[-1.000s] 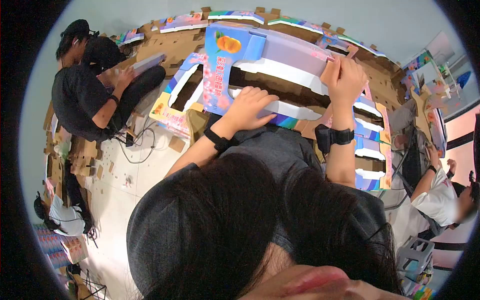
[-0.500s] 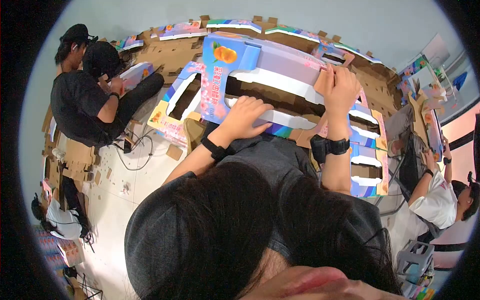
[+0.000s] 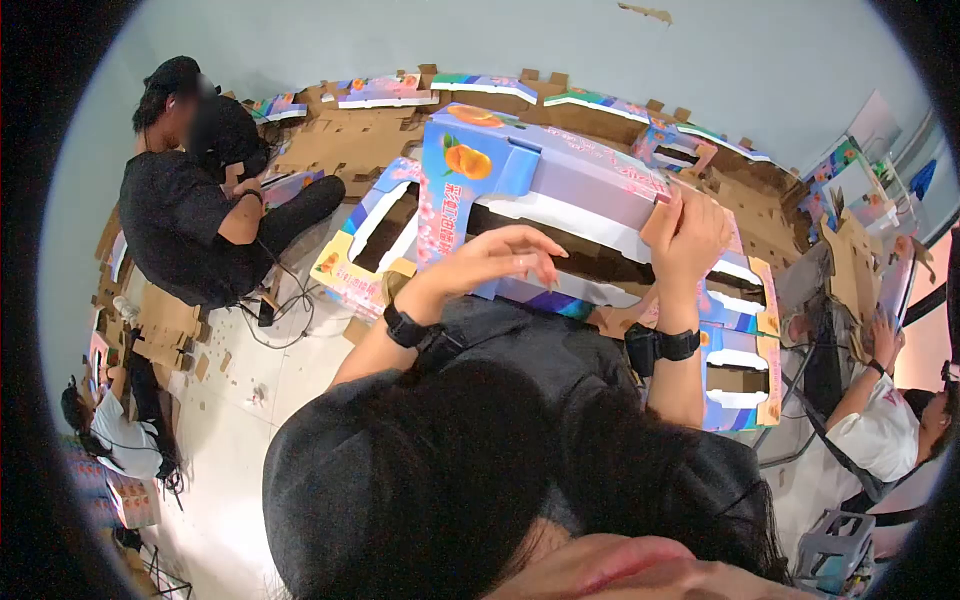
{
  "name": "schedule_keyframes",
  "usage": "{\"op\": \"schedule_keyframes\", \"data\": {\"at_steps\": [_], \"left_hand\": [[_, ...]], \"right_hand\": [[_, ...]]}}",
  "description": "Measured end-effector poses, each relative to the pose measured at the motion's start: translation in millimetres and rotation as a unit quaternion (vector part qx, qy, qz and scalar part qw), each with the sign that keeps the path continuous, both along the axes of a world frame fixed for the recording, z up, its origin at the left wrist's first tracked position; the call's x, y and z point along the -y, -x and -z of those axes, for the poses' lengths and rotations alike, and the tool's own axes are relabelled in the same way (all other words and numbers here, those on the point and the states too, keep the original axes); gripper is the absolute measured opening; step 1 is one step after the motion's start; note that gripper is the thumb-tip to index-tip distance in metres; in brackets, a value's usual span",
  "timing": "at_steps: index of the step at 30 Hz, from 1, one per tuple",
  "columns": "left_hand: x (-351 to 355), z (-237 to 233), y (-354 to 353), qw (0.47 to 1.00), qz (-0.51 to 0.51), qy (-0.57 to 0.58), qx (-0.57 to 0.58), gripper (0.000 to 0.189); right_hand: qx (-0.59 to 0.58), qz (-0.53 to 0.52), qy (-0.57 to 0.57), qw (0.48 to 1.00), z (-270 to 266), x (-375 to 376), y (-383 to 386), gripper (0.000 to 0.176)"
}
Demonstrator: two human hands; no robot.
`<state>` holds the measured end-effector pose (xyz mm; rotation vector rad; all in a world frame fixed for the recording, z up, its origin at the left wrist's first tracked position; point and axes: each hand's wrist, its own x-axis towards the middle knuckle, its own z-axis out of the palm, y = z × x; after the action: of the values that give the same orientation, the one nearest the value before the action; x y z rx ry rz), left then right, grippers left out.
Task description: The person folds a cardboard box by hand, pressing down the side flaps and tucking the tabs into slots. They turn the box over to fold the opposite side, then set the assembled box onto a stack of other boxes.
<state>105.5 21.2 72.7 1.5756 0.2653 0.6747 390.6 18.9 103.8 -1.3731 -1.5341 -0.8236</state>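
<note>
A blue and lilac printed cardboard box [image 3: 590, 190] with peach pictures and pink blossoms lies across in front of me, a long opening along its side. At its right end my right hand [image 3: 690, 240] has its fingers bent around the edge, beside a brown cardboard flap [image 3: 656, 224]. My left hand [image 3: 492, 262] hovers over the near edge at the left, its fingers stretched out and apart, holding nothing. Beneath the box more printed cartons [image 3: 742, 345] show at the right, and a yellow-edged carton [image 3: 345, 268] shows at the left.
Brown cardboard sheets [image 3: 335, 140] and printed panels [image 3: 485, 88] line the wall. A person in black [image 3: 180, 225] sits at the left; another in a white shirt [image 3: 880, 430] works at the right. Cables [image 3: 285, 335] and scraps lie on the floor. A grey stool [image 3: 835, 550] stands at lower right.
My left hand has lifted off the near edge of the box and its fingers have straightened. My right hand stays at the right end. The whole view has shifted slightly.
</note>
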Motion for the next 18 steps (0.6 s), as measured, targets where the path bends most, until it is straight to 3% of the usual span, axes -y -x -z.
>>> {"op": "schedule_keyframes", "data": {"at_steps": [3, 4, 6, 8, 12, 16, 18], "left_hand": [[-6.3, 10.0, 4.9, 0.968, 0.154, 0.196, 0.020, 0.078], [-15.8, 22.7, 7.2, 0.957, 0.203, 0.209, 0.002, 0.094], [-10.5, 34.2, 5.7, 0.915, 0.180, 0.351, 0.090, 0.095], [-7.4, 36.6, 4.0, 0.840, 0.176, 0.476, 0.189, 0.093], [-6.4, 27.8, -6.9, 0.830, 0.082, 0.476, 0.280, 0.086], [-11.3, 29.4, -12.8, 0.874, 0.090, 0.430, 0.207, 0.091], [-10.5, 37.6, -13.5, 0.866, 0.099, 0.433, 0.231, 0.094]], "right_hand": [[0.001, -0.008, -0.010, 1.000, -4.2, 2.5, 3.4, 0.014], [0.004, -0.006, -0.002, 1.000, -5.1, 5.0, 3.7, 0.014], [0.002, -0.006, 0.025, 1.000, -7.9, 10.9, 3.0, 0.014], [-0.010, -0.013, 0.073, 0.997, -12.7, 17.4, 1.8, 0.015], [-0.003, -0.022, 0.099, 0.995, -23.0, 33.1, 5.5, 0.017], [0.008, -0.057, 0.111, 0.992, -33.0, 47.7, 8.3, 0.017], [0.005, -0.081, 0.129, 0.988, -40.3, 57.6, 7.8, 0.016]]}}
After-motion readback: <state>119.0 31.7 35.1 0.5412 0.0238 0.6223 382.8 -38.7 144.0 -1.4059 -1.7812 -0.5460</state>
